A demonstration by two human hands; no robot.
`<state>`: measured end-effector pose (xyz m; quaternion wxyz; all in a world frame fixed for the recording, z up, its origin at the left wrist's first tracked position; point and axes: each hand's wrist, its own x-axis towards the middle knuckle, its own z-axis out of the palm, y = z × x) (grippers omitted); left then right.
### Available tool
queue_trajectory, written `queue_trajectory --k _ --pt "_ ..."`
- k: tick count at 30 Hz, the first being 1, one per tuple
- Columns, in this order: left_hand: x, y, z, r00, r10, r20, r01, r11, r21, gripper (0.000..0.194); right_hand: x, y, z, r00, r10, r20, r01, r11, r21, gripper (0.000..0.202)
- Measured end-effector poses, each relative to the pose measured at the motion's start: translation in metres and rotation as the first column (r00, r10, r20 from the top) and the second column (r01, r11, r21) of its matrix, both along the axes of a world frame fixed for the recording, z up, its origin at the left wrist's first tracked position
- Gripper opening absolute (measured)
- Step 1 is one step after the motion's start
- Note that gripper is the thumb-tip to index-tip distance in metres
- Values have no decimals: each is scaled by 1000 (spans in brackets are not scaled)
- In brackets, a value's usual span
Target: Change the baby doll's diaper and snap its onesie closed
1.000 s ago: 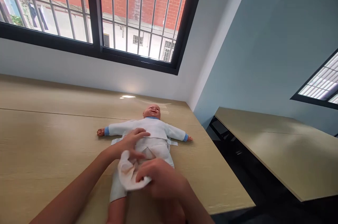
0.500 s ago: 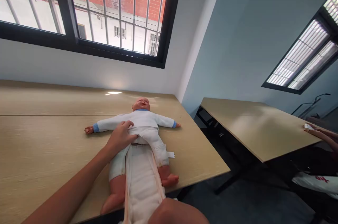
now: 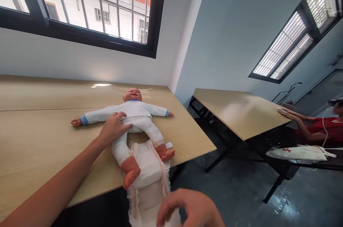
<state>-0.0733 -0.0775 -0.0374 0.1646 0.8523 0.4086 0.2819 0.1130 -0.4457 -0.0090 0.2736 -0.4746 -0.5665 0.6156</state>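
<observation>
White-clothed plastic baby doll (image 3: 134,120): lies face-up on the light wooden table (image 3: 40,137).
Left hand (image 3: 114,127): fingers spread flat on the doll's hip.
Right hand (image 3: 189,209): fingers curled, gripping the white padded diaper (image 3: 148,173) past the table edge.

Both forearms are bare — no sleeves, gloves, watch or rings visible. Left hand (image 3: 112,130): fingers and thumb fully in view. Right hand (image 3: 187,209) — partly cropped by the frame's lower edge.

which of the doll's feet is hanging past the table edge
The foot nearer the left hand: it lies on the diaper over the edge. The other foot is still above the table.
</observation>
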Motion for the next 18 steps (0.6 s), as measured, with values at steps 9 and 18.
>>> queue_trajectory --k 9,18 --pt "-10 24 0 988 -139 69 151 968 -200 55 -52 115 5 762 -548 346 185 696 694 38" --pt "-21 6 8 994 -94 -58 59 897 -439 98 -48 159 -18 591 -535 604 66 778 625 30"
